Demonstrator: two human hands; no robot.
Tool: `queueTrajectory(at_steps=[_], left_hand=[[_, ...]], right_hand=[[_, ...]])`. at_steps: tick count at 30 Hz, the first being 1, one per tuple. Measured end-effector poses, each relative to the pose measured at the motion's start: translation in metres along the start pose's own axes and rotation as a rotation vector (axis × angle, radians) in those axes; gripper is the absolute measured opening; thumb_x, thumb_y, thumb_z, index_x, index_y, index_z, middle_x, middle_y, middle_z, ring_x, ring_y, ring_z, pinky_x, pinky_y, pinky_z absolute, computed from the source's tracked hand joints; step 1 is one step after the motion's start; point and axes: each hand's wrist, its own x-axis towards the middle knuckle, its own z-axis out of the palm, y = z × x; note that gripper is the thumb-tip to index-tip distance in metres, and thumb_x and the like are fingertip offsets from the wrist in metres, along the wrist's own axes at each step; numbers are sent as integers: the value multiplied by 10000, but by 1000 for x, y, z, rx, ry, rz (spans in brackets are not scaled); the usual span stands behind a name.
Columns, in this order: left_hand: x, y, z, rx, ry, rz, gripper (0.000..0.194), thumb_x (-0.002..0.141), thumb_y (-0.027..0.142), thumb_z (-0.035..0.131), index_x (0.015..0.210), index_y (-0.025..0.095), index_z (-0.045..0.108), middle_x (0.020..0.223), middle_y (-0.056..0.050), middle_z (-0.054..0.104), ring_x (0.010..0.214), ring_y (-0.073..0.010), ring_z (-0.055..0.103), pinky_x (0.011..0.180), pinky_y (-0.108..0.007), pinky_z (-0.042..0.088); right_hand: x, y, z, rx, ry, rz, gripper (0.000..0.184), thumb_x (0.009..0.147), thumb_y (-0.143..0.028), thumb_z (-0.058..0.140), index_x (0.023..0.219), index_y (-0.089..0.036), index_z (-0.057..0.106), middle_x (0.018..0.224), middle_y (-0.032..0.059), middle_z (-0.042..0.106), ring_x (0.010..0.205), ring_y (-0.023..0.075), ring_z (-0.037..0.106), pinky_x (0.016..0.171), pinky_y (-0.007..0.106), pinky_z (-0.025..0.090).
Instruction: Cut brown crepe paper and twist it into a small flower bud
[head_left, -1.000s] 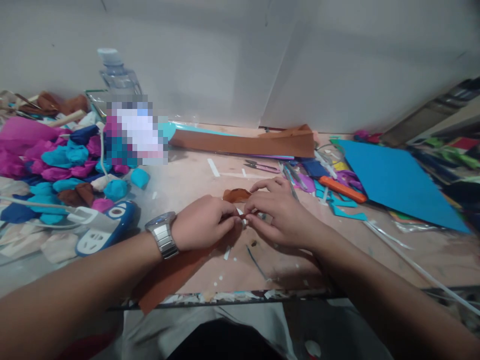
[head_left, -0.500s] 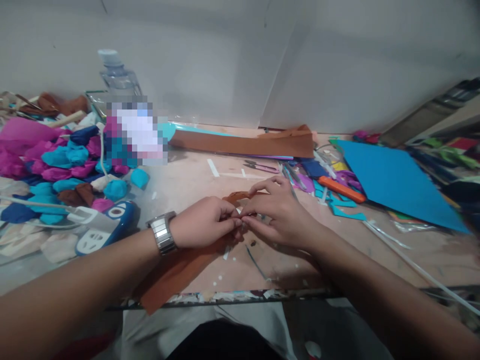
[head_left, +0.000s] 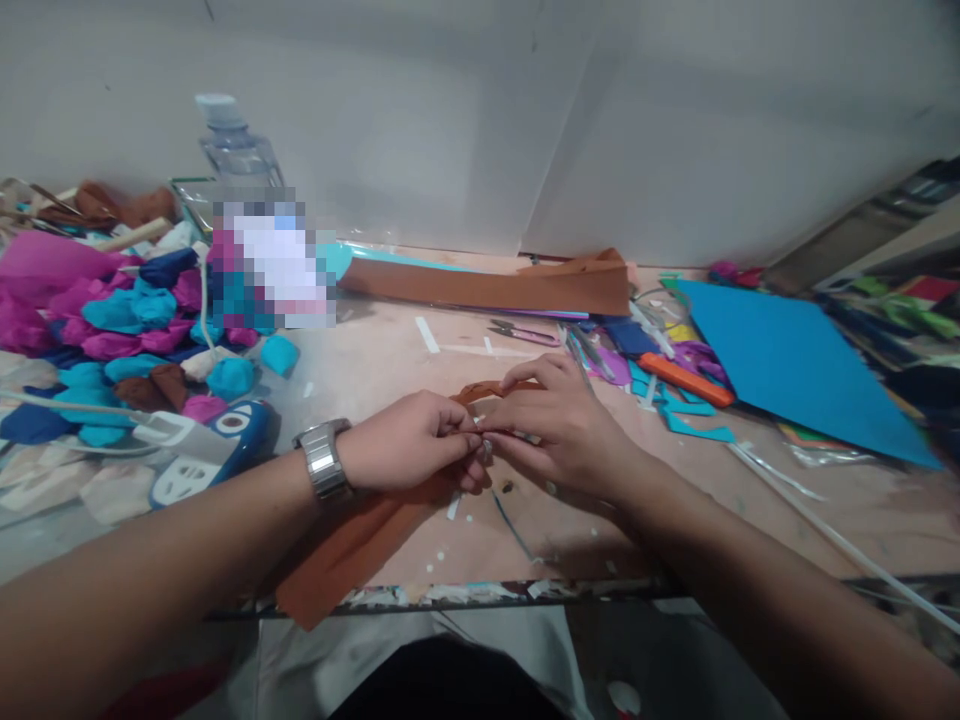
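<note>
A brown crepe paper strip [head_left: 352, 550] runs from the table's front edge up beneath my left hand [head_left: 409, 440]. Its gathered far end curves out beyond the fingers, between both hands. Thumb and fingers of my left hand are closed on the paper. My right hand [head_left: 566, 425] meets it fingertip to fingertip, also pinching the gathered paper. The exact pinch point is partly hidden by the fingers. A thin dark wire-like piece [head_left: 514, 525] lies on the table just below the hands.
Coloured crepe paper bundles [head_left: 135, 310] and a blue-and-white power adapter [head_left: 214, 450] lie at left, near a plastic bottle [head_left: 236, 150]. Behind my hands are folded brown paper [head_left: 480, 287] and thread snips [head_left: 525, 333]. An orange cutter [head_left: 686, 380] and blue sheet [head_left: 802, 370] lie right.
My right fingers have shifted slightly at the pinch, and the fingers of both hands sit a little differently on the paper. Everything else stays in place.
</note>
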Motion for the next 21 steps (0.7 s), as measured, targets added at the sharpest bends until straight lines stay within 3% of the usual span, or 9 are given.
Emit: queueTrajectory(at_steps=[5, 10, 14, 17, 21], left_hand=[[0, 2, -3, -250, -34, -85, 221, 1018, 248, 604, 880, 87, 669, 839, -111, 774, 737, -141, 746, 753, -284, 597], [0, 2, -2, -346, -49, -77, 363, 992, 418, 660, 859, 80, 673, 798, -115, 762, 721, -167, 742, 770, -324, 602], [2, -1, -2, -319, -6, -75, 302, 947, 375, 722, 817, 120, 628, 780, -77, 759, 712, -155, 738, 761, -315, 591], [0, 1, -1, -118, 46, -22, 261, 994, 325, 623, 811, 139, 620, 797, -65, 762, 748, -158, 736, 772, -312, 576], [-7, 10, 3, 480, 215, 122, 261, 984, 297, 576, 788, 158, 676, 733, -10, 718, 652, -121, 624, 639, -236, 453]], right_hand=[[-1, 1, -2, 4, 42, -63, 140, 984, -242, 681, 1086, -277, 770, 1015, -11, 816, 1090, 257, 586, 1053, 482, 371], [0, 0, -3, -10, 57, -68, 106, 986, -244, 682, 1046, -258, 768, 965, -4, 817, 1066, 257, 597, 1049, 495, 369], [-1, 0, -1, -11, 59, -49, 111, 989, -266, 675, 1039, -272, 773, 967, 11, 809, 1083, 263, 602, 1056, 496, 367], [-1, 0, -1, -5, 41, -32, 98, 981, -256, 681, 1019, -266, 770, 964, 19, 800, 1106, 268, 593, 1063, 500, 357], [-1, -1, -2, 9, 40, -5, 82, 968, -239, 692, 992, -255, 769, 974, 25, 791, 1126, 275, 596, 1068, 513, 342]])
